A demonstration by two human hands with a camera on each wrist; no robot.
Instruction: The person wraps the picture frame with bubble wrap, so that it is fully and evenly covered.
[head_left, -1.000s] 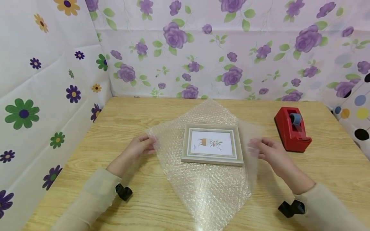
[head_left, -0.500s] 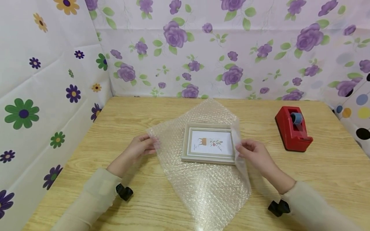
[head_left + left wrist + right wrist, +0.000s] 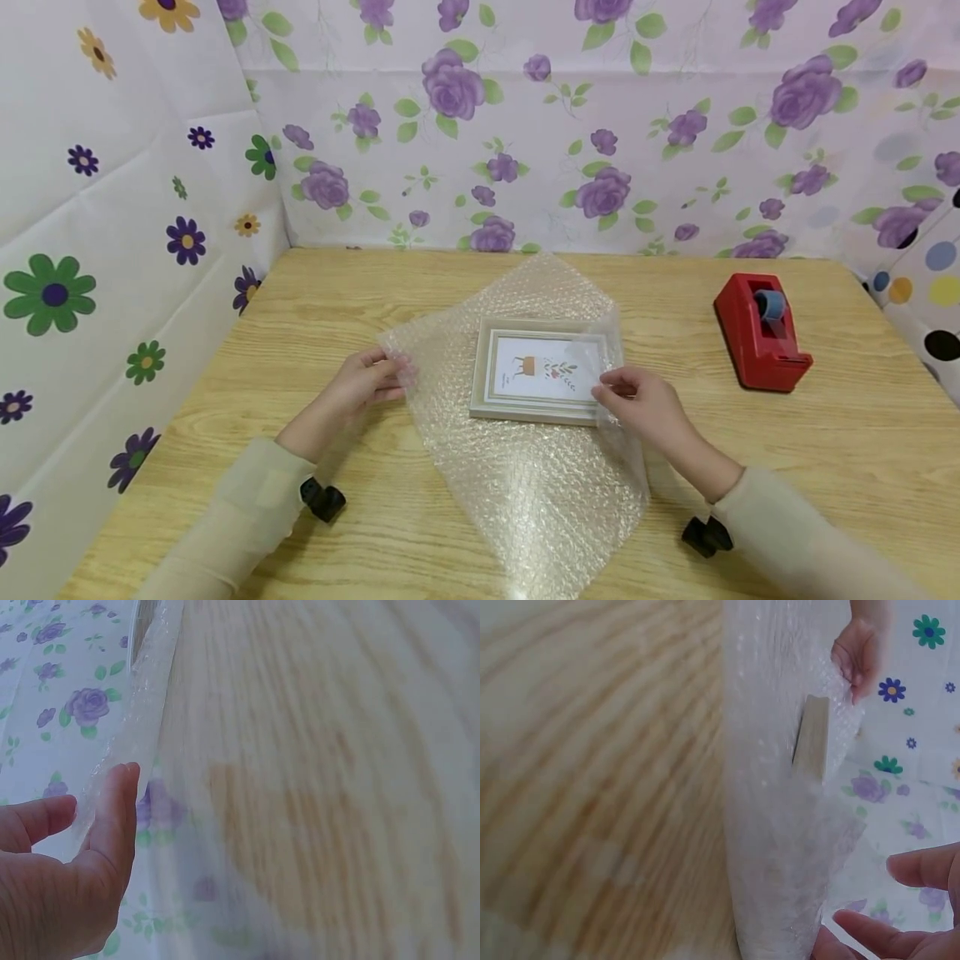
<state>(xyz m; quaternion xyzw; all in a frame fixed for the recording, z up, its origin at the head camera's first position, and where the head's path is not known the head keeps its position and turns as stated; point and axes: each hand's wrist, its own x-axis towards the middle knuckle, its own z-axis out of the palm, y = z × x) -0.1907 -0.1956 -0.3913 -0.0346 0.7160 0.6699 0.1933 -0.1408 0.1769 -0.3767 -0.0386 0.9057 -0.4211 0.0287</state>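
A sheet of bubble wrap [image 3: 517, 475] lies diamond-wise on the wooden table, with a pale picture frame [image 3: 487, 404] face up on it. The frame's print shows a plant in an orange pot. At the wrap's left corner, my left hand [image 3: 363, 383] holds the edge between thumb and fingers; the left wrist view has this hand [image 3: 82, 862] at the edge too. My right hand [image 3: 645, 408] is at the right flap, which is folded see-through over the frame's right side. In the right wrist view, thumb and index of this hand [image 3: 915, 915] stand apart, fingertips against the wrap.
A red tape dispenser [image 3: 761, 342] with a blue-cored roll stands on the table [image 3: 847, 467] to the right. Flowered cloth [image 3: 525, 150] hangs behind the table, and more cloth borders the left side. Black wrist cameras [image 3: 322, 500] sit on both sleeves.
My right hand has moved left, bringing the right flap of bubble wrap up and over the picture frame's right side. The left hand has stayed at its corner.
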